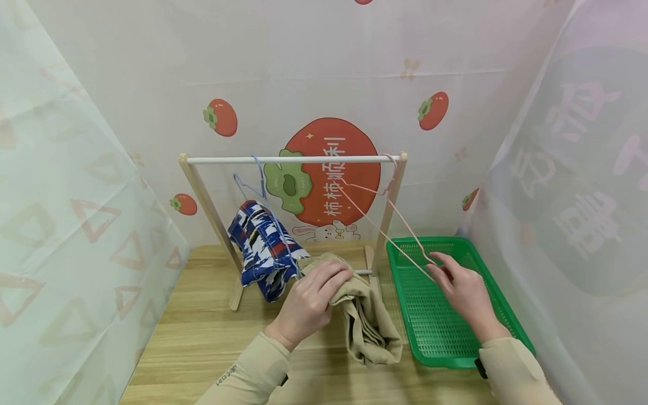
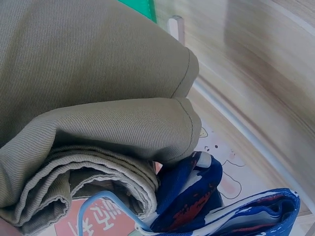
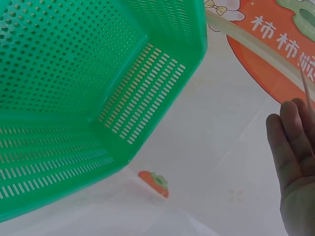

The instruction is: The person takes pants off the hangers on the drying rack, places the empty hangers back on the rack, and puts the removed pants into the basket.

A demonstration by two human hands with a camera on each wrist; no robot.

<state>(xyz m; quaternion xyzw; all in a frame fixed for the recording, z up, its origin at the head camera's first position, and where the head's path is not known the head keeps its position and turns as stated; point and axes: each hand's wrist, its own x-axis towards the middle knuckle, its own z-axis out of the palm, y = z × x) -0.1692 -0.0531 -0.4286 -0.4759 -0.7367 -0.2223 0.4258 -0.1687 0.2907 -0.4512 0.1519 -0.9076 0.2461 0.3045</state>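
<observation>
In the head view my left hand [image 1: 311, 298] grips a folded khaki garment [image 1: 372, 329], which droops to the right of the fingers in loose layers. The left wrist view shows its twill cloth [image 2: 98, 59] and stitched hems close up. My right hand [image 1: 466, 292] pinches the lower right corner of a pink wire hanger [image 1: 405, 223] between thumb and fingers. That hanger's hook stays over the rack's rod, and its frame tilts toward me. Left of the khaki garment, a blue, white and red patterned garment [image 1: 268, 244] hangs on a blue hanger [image 1: 261, 177].
A small rack with a white rod [image 1: 217, 161] and wooden legs stands on the wood-grain table [image 1: 202, 343]. Below my right hand lies a green perforated basket [image 1: 405, 315]. Printed cloth walls [image 1: 152, 95] enclose the back and both sides.
</observation>
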